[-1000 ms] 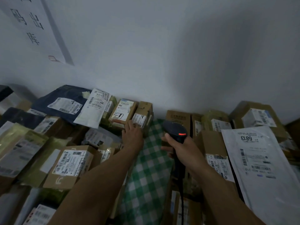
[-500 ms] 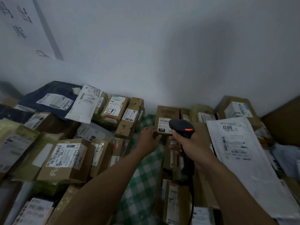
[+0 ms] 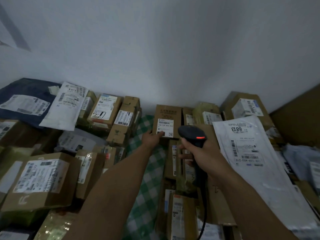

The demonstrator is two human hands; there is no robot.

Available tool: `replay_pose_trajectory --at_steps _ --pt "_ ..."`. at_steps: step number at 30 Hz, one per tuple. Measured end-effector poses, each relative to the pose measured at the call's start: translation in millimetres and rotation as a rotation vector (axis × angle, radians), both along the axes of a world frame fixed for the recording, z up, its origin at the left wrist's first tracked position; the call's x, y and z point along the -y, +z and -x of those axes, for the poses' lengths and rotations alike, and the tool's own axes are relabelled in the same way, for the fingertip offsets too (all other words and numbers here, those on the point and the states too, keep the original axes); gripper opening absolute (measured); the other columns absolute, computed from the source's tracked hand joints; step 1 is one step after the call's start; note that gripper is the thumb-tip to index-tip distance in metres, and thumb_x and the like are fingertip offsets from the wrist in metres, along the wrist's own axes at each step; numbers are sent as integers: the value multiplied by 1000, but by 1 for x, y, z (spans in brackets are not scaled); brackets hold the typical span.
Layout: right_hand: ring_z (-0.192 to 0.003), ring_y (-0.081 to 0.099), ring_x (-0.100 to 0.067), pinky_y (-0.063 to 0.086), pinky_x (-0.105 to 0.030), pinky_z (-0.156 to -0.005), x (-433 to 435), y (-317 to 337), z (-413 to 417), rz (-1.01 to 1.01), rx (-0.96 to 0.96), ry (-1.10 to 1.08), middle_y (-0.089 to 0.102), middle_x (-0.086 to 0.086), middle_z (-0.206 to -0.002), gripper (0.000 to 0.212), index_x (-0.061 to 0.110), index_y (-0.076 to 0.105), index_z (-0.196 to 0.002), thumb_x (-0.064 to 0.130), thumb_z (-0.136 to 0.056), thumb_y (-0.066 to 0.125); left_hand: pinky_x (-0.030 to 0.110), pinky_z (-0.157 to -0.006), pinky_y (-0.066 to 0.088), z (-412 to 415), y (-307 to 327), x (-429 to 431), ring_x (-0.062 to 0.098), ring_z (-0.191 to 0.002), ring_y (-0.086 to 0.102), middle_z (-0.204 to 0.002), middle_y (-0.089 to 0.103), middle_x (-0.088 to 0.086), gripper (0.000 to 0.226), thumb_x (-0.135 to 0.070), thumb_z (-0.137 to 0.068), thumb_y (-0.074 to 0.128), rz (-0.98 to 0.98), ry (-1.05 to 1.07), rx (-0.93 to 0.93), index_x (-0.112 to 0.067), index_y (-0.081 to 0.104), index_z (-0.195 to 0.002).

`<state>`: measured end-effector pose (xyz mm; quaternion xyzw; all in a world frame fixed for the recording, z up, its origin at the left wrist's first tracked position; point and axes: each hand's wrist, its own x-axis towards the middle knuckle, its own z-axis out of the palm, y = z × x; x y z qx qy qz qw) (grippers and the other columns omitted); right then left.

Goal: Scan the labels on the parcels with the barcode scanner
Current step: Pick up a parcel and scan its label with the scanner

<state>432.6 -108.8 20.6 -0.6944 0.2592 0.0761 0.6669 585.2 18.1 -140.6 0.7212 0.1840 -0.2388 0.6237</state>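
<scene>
At the middle of the heap, the right hand point(image 3: 202, 154) is wrapped round the handle of the barcode scanner point(image 3: 191, 135), whose red light is lit. Just beside the scanner's head, at its 10 o'clock, the left hand point(image 3: 152, 138) pinches the lower corner of a cardboard box point(image 3: 167, 112), thumb on the face, other fingers hidden. The label point(image 3: 165, 127) faces the camera, long axis 12 to 6, with its barcode running 9 to 3 along the top. The scanner probably needs only a small swing toward 10 o'clock.
</scene>
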Motion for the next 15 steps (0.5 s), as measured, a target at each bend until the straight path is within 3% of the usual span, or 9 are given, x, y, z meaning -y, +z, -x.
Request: replay_pose_trajectory --at_steps 3,7,11,12,15 --pt "-88 77 -16 57 -29 -73 -1 1 1 5 -4 0 77 2 -103 18 30 66 -117 33 -99 67 39 -94 59 2 3 -4 24 -110 70 -125 71 10 35 -16 -93 72 18 109 -40 -11 64 -127" --pt "-88 77 -14 58 -32 -76 -8 10 6 34 12 -8 78 5 -102 21 30 66 -119 34 -99 67 40 -100 55 24 28 -19 23 -119 66 -128 70 6 40 -17 -93 73 -24 166 134 -15 64 -131" --pt "-96 74 -26 58 -48 -93 -22 32 20 71 69 -30 73 -11 -101 13 28 69 -110 31 -97 70 41 -106 51 55 77 -39 19 -122 63 -129 70 2 43 -21 -93 74 -44 142 345 -18 64 -135" --pt "-98 73 -25 58 -51 -97 -25 38 26 74 93 -43 73 -8 -106 8 31 68 -105 31 -97 71 41 -107 50 65 93 -44 17 -123 63 -130 69 1 44 -22 -93 74 -35 144 379 -20 63 -136" --pt "-113 64 -19 54 -51 -103 -42 58 44 92 175 -89 67 12 -117 40 36 59 -129 42 -92 74 41 -109 46 104 133 -63 12 -124 60 -130 69 -8 41 -28 -95 72 -7 157 433 -29 63 -135"
